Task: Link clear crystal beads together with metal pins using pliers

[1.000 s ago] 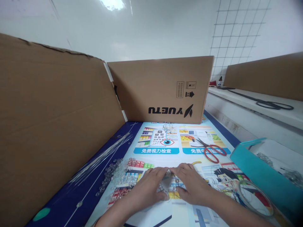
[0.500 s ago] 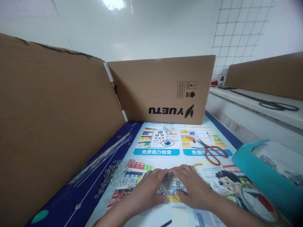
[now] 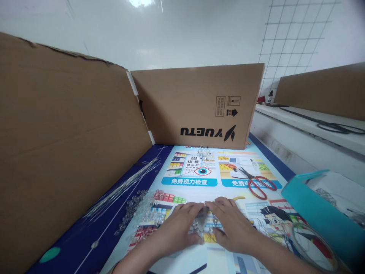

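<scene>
My left hand (image 3: 179,226) is low in the middle of the head view, fingers and thumb curled around a clear, glossy piece (image 3: 201,220), mostly covered by the hand. Facing it, my right hand (image 3: 235,226) bends its fingers and thumb around a small cluster of wire and clear beads (image 3: 214,220). Both index fingertips almost meet above these pieces. What exactly lies inside each grasp is partly hidden. A heap of loose clear beads (image 3: 145,209) spreads to the left of my left hand.
Long thin wires (image 3: 122,186) lie at the left beside a cardboard wall (image 3: 71,133). Red-handled scissors (image 3: 256,182) rest beyond my right hand. A teal box (image 3: 322,213) and a clear tape roll (image 3: 313,247) stand at the right. A wire-and-bead piece (image 3: 203,153) sits at the back.
The view has shifted slightly, so the surroundings sit a little differently. Both hands keep nearly the same pose around the clear pieces.
</scene>
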The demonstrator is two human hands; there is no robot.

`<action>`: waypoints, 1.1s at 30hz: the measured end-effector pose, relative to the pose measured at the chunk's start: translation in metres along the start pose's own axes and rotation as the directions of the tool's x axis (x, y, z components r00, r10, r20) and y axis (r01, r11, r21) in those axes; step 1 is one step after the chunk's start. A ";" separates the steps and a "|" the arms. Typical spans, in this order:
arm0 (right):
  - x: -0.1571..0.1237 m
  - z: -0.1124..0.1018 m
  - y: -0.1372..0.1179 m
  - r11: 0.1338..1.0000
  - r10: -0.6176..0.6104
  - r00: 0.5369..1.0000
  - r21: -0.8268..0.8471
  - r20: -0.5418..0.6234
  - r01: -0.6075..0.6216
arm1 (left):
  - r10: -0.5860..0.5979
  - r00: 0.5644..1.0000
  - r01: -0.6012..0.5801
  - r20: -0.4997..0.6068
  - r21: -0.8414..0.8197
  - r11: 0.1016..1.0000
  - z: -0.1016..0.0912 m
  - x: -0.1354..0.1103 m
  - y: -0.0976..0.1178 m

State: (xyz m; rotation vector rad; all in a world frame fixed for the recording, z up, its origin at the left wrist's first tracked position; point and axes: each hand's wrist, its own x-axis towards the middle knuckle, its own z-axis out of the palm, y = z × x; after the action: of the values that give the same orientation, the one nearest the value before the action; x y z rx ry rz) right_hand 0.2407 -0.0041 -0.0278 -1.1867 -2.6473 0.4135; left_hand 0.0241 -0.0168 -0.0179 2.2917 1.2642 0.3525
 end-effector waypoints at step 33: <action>-0.014 0.010 0.017 0.988 -0.141 0.977 0.037 -0.158 0.148 | -0.139 0.988 0.155 -0.068 0.398 0.904 0.051 -0.032 0.079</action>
State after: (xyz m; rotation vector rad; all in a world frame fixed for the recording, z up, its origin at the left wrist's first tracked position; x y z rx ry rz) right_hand 0.2586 -0.0061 -0.0437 -0.9629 -2.5532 0.3431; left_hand 0.0863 -0.0937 -0.0181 2.5089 1.6458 0.0844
